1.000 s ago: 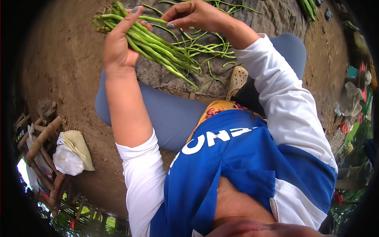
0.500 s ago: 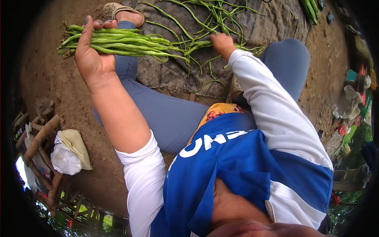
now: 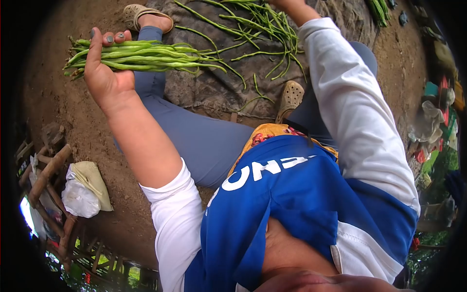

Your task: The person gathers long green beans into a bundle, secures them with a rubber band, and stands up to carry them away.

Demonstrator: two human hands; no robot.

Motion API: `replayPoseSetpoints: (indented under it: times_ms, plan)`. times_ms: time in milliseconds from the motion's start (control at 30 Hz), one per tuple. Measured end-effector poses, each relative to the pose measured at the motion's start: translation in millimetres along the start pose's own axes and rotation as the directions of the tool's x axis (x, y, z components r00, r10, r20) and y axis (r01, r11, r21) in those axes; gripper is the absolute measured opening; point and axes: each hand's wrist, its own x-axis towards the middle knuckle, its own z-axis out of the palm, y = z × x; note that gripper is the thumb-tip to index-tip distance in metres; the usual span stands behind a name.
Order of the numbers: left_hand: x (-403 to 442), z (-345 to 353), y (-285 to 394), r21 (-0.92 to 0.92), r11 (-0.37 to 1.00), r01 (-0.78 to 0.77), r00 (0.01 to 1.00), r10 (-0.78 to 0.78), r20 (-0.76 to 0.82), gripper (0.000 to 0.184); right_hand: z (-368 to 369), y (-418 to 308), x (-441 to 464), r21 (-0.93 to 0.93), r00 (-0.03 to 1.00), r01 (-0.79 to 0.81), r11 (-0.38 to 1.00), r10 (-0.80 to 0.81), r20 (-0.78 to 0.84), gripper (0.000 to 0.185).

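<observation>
My left hand (image 3: 111, 80) is wrapped around a bundle of green string beans (image 3: 151, 54), their stem ends poking out at the left and their thin tips trailing to the right. Loose string beans (image 3: 265, 29) lie in a tangled pile on a dark, worn ground sheet (image 3: 194, 95). Beside that pile, at the top edge of the view, is my right hand (image 3: 288, 4). Its fingers are cut off by the frame, so whatever they hold is hidden.
Another bunch of beans (image 3: 378, 12) lies at the top right. My clog-clad feet (image 3: 292, 97) rest at the sheet's edges. A pale sack with white plastic (image 3: 87, 190) sits on the dirt at left, near a wooden frame (image 3: 48, 175). Plastic litter (image 3: 430, 121) lines the right side.
My right hand has moved up and away from the bundle's tips, toward the top edge over the pile. My left hand still holds the bundle, shifted slightly left.
</observation>
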Motion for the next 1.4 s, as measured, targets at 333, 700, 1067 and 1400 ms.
replayPoseSetpoints:
  times_ms: [333, 700, 1067, 1400]
  plan:
    - [1.1, -1.8, -1.6, 0.005, 1.0, 0.025, 1.0, -0.025, 0.004, 0.022, 151.4, -2.7, -159.8, -0.021, 0.897, -0.267, 0.963, 0.257, 0.359, 0.027]
    - [-2.4, 1.6, 4.1, 0.023, 1.0, -0.003, 1.0, 0.004, -0.017, 0.025, 142.2, -63.1, -143.8, 0.309, 0.971, -0.05, 0.95, -0.026, 0.237, 0.03]
    - [-12.9, 14.1, -5.7, 0.12, 0.992, -0.029, 0.994, 0.042, -0.106, 0.027, 139.2, -63.7, -160.4, 0.309, 0.972, -0.199, 0.93, 0.147, 0.184, 0.017]
    - [-33.2, 42.6, -55.4, 0.408, 0.876, 0.257, 0.904, -0.367, 0.219, 0.011, -58.8, -98.7, -24.3, 0.969, 0.976, -0.125, 0.213, -0.149, 0.158, 0.061]
